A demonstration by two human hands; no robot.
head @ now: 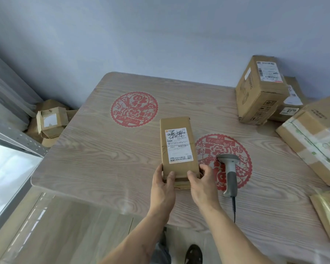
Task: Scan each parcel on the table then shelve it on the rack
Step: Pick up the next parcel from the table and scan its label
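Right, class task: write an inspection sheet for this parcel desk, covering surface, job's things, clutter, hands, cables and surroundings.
Surface: wood-grain table with two red paper-cut decals.
Job's things: small brown parcel, label up, held at its near end; grey scanner lying on the table to its right.
Clutter: parcel pile at the far right; a flat packet at the near right edge.
Hands: left hand and right hand both grip the parcel.
Cables: scanner cable runs toward the near edge.
Surroundings: cardboard boxes on the floor to the left; rack not identifiable.

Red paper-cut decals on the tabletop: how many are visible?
2. One red decal lies bare toward the table's far middle. The other red decal is nearer, right of the held parcel, partly covered by the scanner. Boxes at right may hide more.
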